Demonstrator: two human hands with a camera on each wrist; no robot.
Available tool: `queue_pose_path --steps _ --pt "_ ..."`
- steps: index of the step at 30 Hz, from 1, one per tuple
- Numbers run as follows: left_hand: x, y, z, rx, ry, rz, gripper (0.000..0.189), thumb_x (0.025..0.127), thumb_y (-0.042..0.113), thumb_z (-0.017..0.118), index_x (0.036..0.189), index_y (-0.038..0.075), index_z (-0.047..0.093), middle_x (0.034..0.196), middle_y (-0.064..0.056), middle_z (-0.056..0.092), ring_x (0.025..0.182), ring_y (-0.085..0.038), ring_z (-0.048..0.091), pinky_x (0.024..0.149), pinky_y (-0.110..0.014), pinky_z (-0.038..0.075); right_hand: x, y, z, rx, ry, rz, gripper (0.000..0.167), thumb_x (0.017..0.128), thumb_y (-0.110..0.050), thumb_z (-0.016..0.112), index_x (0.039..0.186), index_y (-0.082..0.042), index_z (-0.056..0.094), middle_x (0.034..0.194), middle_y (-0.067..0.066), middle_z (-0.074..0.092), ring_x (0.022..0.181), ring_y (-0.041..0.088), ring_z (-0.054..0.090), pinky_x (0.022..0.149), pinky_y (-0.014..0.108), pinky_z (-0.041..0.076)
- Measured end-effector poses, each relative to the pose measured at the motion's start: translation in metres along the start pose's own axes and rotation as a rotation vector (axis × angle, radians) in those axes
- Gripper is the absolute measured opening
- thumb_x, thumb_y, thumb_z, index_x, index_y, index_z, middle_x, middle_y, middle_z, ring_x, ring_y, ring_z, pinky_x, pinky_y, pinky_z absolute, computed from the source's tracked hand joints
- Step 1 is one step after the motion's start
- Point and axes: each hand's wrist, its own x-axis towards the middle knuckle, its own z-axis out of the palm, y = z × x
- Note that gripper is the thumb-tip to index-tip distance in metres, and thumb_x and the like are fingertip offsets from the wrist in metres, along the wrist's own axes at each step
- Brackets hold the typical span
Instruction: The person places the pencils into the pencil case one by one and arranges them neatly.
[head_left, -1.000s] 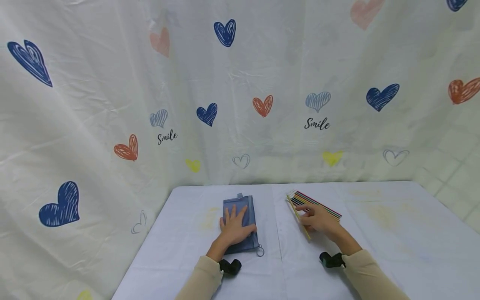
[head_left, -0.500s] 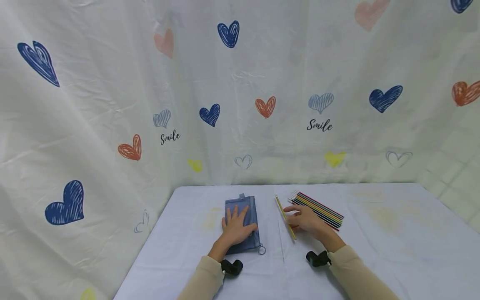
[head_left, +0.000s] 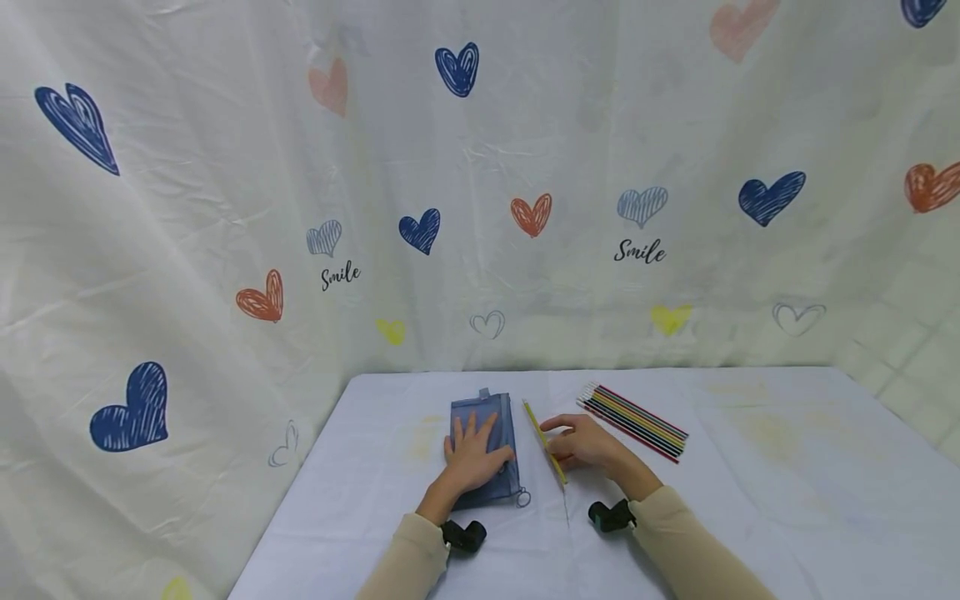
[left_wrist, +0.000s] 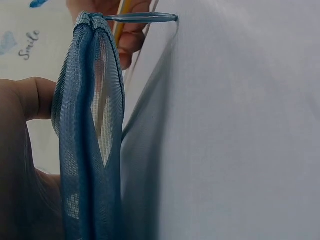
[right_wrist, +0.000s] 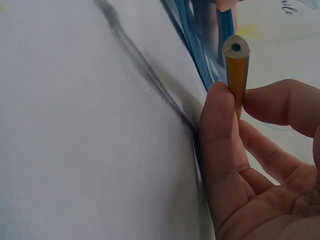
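Note:
My left hand (head_left: 468, 458) rests with spread fingers on a blue mesh zip pouch (head_left: 506, 423), which lies left of the table's middle. In the left wrist view the pouch (left_wrist: 75, 160) shows its zipped edge with a narrow gap, and a ring (left_wrist: 142, 18) hangs at its corner. Just right of the pouch, my right hand (head_left: 588, 446) pinches a yellow pencil (head_left: 534, 423) between thumb and fingers. The right wrist view shows the flat, unsharpened-looking end of that pencil (right_wrist: 236, 62) pointing toward the camera.
Several coloured pencils (head_left: 633, 423) lie side by side at a slant behind and right of my right hand. A white cloth (head_left: 787, 483) covers the table. Behind its far edge hangs a white curtain (head_left: 555, 125) printed with hearts. A small black camera sits on each wrist.
My right hand has carried the yellow pencil leftward, away from the other pencils and close to the pouch. The left hand stays on the pouch. The head view shifted slightly at first.

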Motion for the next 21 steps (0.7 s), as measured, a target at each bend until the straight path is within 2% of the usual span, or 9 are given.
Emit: queue_pose_path --steps 5,11,21 --pt "0.001 0.000 0.000 0.003 0.000 -0.004 0.083 0.085 0.052 0.058 0.159 0.021 0.038 0.170 -0.023 0.017 0.157 -0.050 0.001 0.119 -0.075 0.004 0.003 -0.003 0.006 0.029 -0.028 -0.016 0.049 0.089 -0.006 0.067 0.136 0.004 0.058 0.093 0.008 0.069 0.077 0.015 0.064 0.070 0.033 0.060" --pt "0.001 -0.001 0.001 0.000 0.000 0.000 0.084 0.085 0.052 0.059 0.159 0.020 0.038 0.170 -0.023 0.018 0.157 -0.051 0.002 0.118 -0.075 0.004 0.010 -0.005 0.014 0.031 -0.020 -0.003 0.048 0.088 -0.005 0.067 0.135 0.002 0.060 0.089 0.005 0.067 0.076 0.014 0.062 0.068 0.032 0.059" --pt "0.001 -0.001 0.000 -0.013 -0.003 0.006 0.083 0.085 0.051 0.058 0.159 0.019 0.038 0.169 -0.024 0.018 0.157 -0.051 0.000 0.118 -0.076 0.003 0.014 -0.012 0.029 0.010 -0.008 0.009 0.048 0.087 -0.003 0.066 0.135 0.001 0.060 0.094 0.009 0.070 0.077 0.015 0.063 0.069 0.033 0.060"
